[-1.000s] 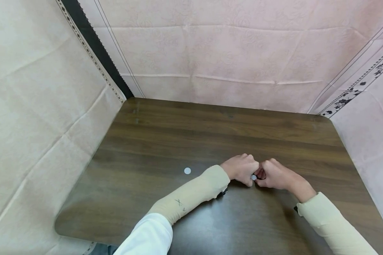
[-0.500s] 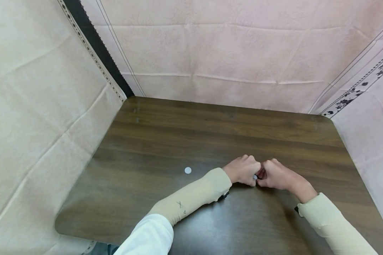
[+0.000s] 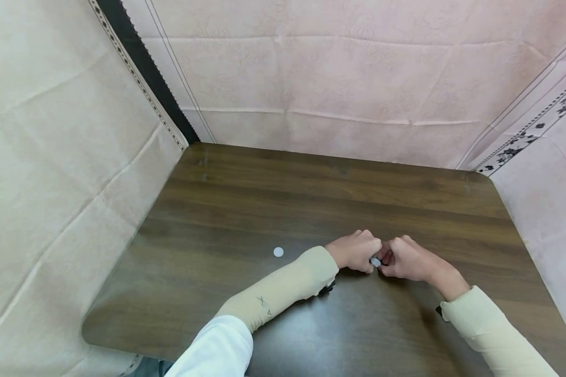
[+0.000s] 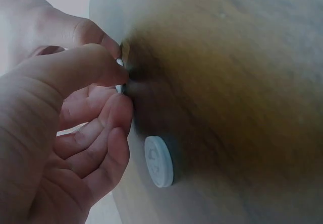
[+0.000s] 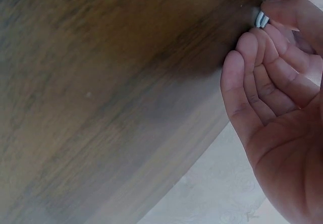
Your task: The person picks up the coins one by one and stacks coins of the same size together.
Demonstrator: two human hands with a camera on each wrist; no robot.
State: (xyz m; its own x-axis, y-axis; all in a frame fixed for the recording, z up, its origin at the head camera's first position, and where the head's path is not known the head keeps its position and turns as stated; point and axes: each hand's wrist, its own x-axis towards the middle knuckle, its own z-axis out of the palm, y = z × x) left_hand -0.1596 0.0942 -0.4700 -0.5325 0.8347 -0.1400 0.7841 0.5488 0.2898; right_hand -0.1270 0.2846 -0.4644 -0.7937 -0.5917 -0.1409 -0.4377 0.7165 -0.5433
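Right of the table's middle, my left hand [image 3: 355, 252] and right hand [image 3: 409, 258] meet at their fingertips. Between them they pinch a small white disc [image 3: 375, 261], thumb against fingers on each side. From the right wrist, the disc [image 5: 261, 19] shows only its pale edge, with what looks like a second layer against it; the fingers cover the rest. A second white disc [image 3: 278, 252] lies flat on the table, left of both hands. Seen from the left wrist, this loose disc [image 4: 159, 162] has faint raised marks on its face.
The brown wood-grain table [image 3: 245, 199] has rounded corners. Pale cloth [image 3: 349, 89] hangs behind it and on both sides, with a dark band [image 3: 146, 68] at the back left corner. Beige sleeves cover both forearms above the table.
My left hand shifts slightly right, then back left, so more of the pinched disc shows between the hands. The right hand stays nearly still, and the loose disc lies where it was.
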